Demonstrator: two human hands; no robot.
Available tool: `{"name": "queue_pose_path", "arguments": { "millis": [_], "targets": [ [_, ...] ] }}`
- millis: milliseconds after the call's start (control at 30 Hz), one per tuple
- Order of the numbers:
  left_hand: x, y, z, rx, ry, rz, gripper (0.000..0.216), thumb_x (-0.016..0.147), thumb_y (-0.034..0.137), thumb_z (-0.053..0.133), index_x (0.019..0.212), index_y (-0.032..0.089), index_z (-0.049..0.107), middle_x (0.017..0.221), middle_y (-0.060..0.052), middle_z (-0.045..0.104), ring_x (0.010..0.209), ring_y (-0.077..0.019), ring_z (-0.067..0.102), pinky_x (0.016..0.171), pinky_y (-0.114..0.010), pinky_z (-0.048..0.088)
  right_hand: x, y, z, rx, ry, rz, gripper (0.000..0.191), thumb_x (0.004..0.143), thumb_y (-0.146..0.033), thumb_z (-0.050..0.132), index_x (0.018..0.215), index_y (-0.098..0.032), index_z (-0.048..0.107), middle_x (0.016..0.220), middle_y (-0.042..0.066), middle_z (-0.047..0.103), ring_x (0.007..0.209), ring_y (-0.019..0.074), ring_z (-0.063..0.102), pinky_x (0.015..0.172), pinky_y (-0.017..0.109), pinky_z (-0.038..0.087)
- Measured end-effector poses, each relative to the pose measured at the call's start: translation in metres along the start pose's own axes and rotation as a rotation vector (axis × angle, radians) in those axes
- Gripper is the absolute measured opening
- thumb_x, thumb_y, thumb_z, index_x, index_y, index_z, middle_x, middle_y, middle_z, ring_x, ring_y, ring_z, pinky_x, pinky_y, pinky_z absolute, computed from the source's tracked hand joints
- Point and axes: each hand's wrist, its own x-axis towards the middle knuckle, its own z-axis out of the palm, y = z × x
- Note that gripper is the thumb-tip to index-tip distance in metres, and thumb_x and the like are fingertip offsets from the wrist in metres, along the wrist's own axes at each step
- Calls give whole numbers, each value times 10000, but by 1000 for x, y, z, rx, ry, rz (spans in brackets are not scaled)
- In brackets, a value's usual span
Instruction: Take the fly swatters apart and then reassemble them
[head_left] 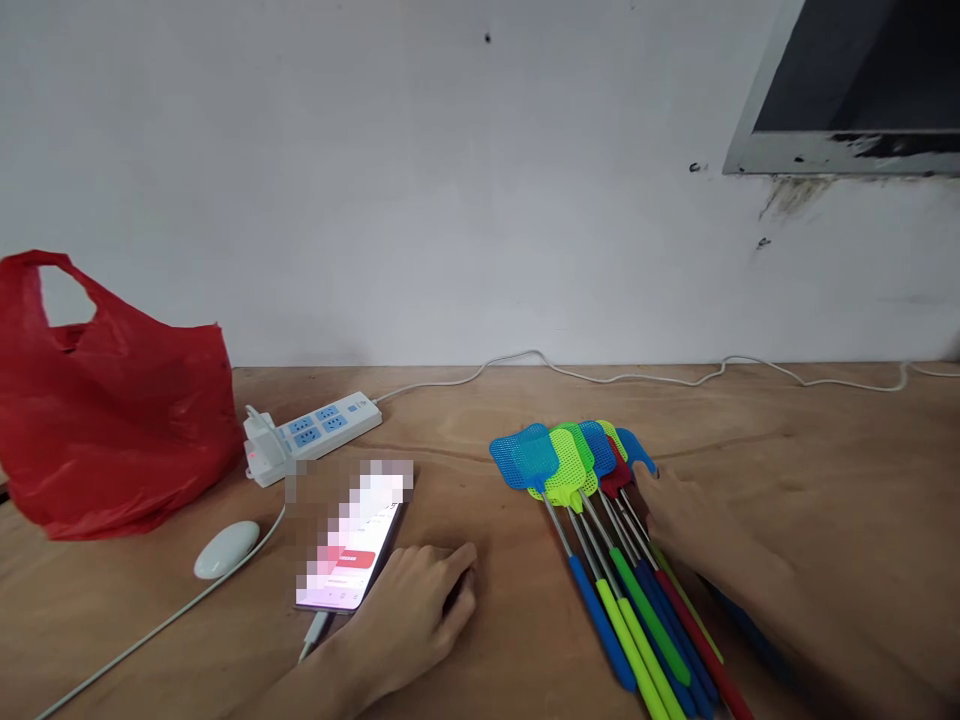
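Several plastic fly swatters (577, 465) in blue, green, yellow and red lie in a fanned pile on the wooden table (787, 450), handles pointing toward me. My right hand (694, 525) rests flat on their metal shafts just behind the heads, fingers stretched out. My left hand (416, 610) lies on the table beside a lit phone (352, 545), fingers loosely curled and holding nothing.
A red plastic bag (112, 400) stands at the left. A white power strip (311, 432) with a plugged adapter lies behind the phone. A white oval puck (225, 548) on a cable sits near the bag. A white cord (637, 375) runs along the wall.
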Motion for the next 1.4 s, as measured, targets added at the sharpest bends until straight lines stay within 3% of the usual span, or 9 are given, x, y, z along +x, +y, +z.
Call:
{"name": "queue_pose_path", "arguments": {
  "millis": [133,333,500,600,700,867,1033,1233,1400],
  "targets": [
    [0,1,-3,-9,-5,5,210,976,218,360,862,214,537,836,-41,696,743,-237,633,631,-328,340,4,1,2,60,12,22,381,705,38,535,1051,-117,561,749,102,633,606,256,638,519,286,240],
    [-1,0,-3,4,-5,11,199,975,213,357,890,215,537,841,-40,699,750,-237,636,632,-328,326,19,18,-11,233,153,105,157,807,-71,495,939,-150,527,848,138,617,630,249,597,534,299,281],
    [0,-1,-1,-9,-6,10,193,970,217,366,864,214,528,824,-32,689,736,-229,625,627,-322,319,19,7,-27,672,245,19,53,883,-246,496,901,-226,451,806,9,589,558,140,554,538,265,417],
    [0,-1,-1,-20,-10,3,190,965,222,372,847,217,521,812,-28,688,710,-226,614,610,-320,306,11,-10,-33,1317,138,-5,305,805,-426,668,950,-241,474,769,-40,571,470,106,516,420,228,399],
    [-1,0,-2,-8,-9,3,191,962,221,371,844,219,522,791,-28,685,693,-229,609,591,-323,283,4,-24,-37,1620,-46,63,478,703,-484,777,1023,-232,527,696,-51,624,370,86,462,324,201,327],
    [0,-1,-5,-14,-12,11,195,966,222,372,843,220,523,775,-25,681,680,-230,608,577,-327,265,-3,-39,-48,1802,-244,221,488,631,-523,799,943,-182,644,703,12,716,343,69,456,312,189,338],
    [-1,-1,-6,-3,-14,22,181,962,220,379,863,218,531,788,-28,683,691,-232,614,579,-326,272,-10,-46,-50,1844,-470,176,389,703,-531,742,625,-159,658,430,-28,546,313,51,387,312,165,290],
    [-1,-2,-3,-7,13,34,175,958,219,380,846,223,515,775,-24,676,684,-234,613,578,-328,274,-12,-49,-41,2008,-436,393,292,605,-419,835,653,-167,697,504,-4,616,408,70,486,379,157,373],
    [-1,-3,-2,-14,13,38,182,963,228,371,850,223,513,778,-29,680,679,-236,612,577,-330,273,-15,-52,-45,2170,-448,437,301,662,-424,865,693,-156,730,612,-24,595,436,27,384,373,128,359]
  ]
}}
